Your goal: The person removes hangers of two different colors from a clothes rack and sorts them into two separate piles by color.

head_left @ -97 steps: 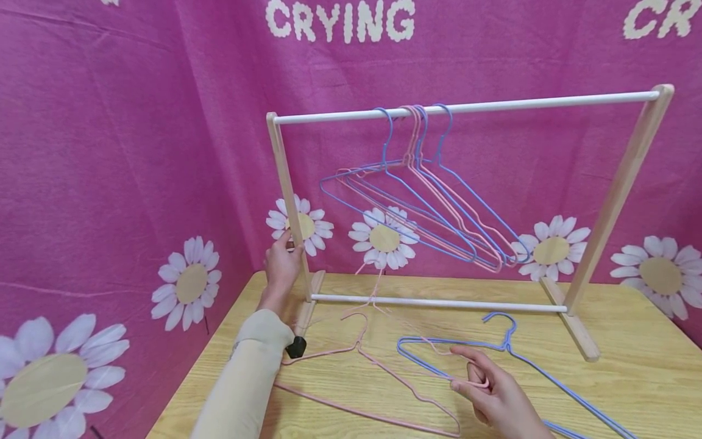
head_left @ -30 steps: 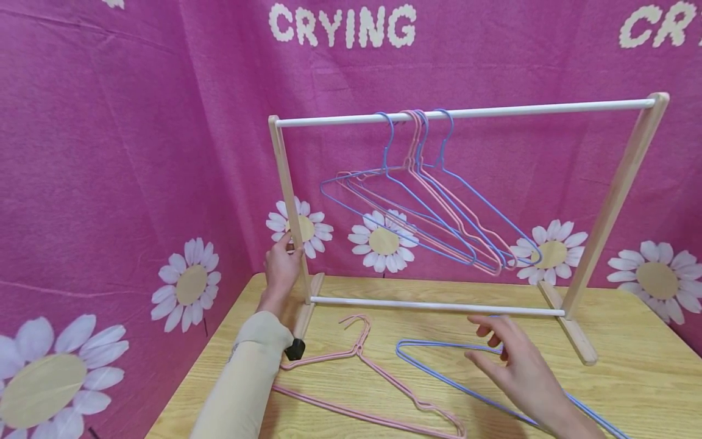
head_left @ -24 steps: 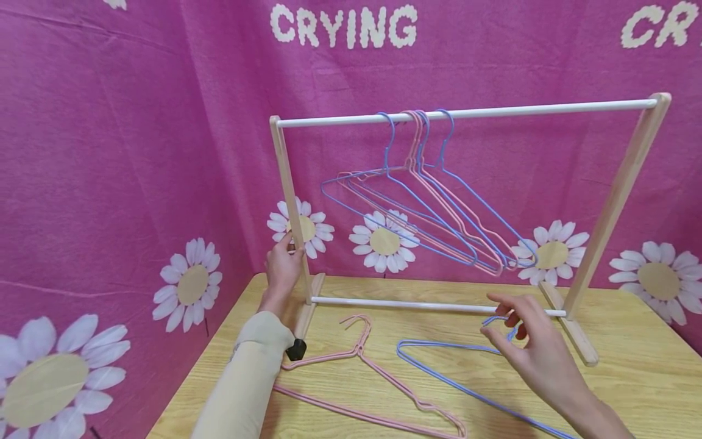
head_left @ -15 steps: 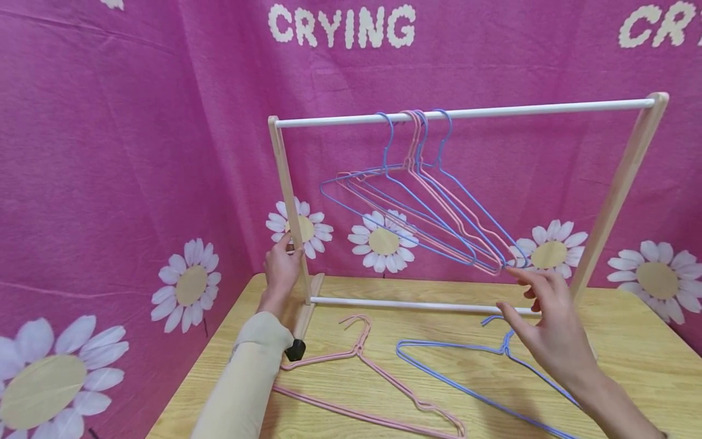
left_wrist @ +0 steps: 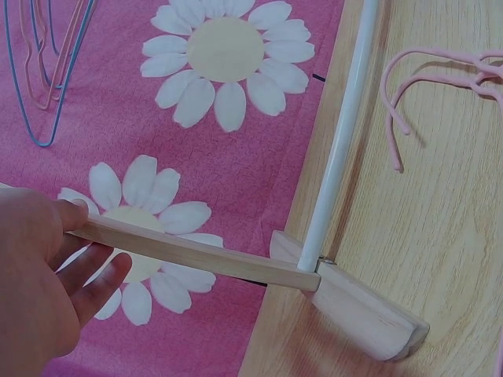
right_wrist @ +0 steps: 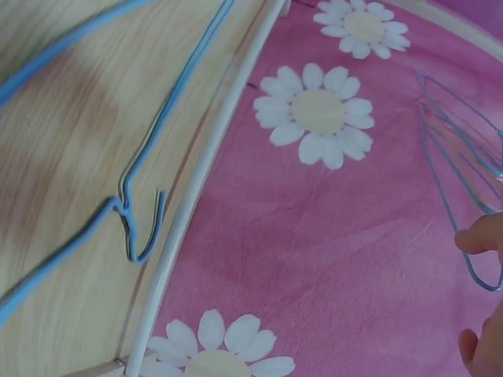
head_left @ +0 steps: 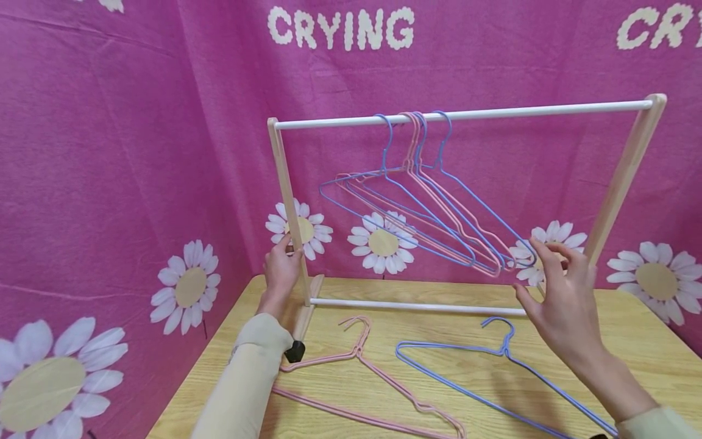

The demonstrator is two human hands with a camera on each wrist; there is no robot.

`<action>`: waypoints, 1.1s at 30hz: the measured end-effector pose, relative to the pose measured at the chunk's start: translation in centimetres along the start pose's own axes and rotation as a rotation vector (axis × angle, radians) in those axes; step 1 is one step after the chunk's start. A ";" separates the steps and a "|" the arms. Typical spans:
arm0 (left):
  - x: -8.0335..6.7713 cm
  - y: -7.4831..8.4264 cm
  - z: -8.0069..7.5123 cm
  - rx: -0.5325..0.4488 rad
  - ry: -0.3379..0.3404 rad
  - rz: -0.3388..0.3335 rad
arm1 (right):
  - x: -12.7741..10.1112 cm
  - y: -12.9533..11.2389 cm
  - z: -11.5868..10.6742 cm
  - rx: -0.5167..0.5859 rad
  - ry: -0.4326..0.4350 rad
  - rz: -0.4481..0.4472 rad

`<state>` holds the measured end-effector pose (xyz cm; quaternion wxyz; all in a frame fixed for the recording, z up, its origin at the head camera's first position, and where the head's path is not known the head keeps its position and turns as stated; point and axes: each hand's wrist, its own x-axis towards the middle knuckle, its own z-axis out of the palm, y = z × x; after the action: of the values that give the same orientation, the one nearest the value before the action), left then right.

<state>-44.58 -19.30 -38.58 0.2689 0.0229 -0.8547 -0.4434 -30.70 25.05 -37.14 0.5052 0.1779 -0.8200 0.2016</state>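
Left hand (head_left: 281,268) at 9 o'clock, fingers wrapped round rack's left post (head_left: 287,195). Pink hanger (head_left: 362,366) flat on table (head_left: 647,347) at 6 o'clock, blue hanger (head_left: 493,378) beside it. Hung hangers (head_left: 422,207) on top rail. Right hand (head_left: 559,292) at 3 o'clock, fingers spread, grasping nothing, near their lower tips.
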 end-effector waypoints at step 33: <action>0.2 -0.2 0.0 -0.014 -0.018 -0.005 | 2.3 1.3 2.5 -0.170 -0.057 -0.095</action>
<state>-44.77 -19.50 -38.63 0.2601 0.0192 -0.8539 -0.4503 -34.24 24.72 -36.26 0.5039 0.1786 -0.8389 0.1021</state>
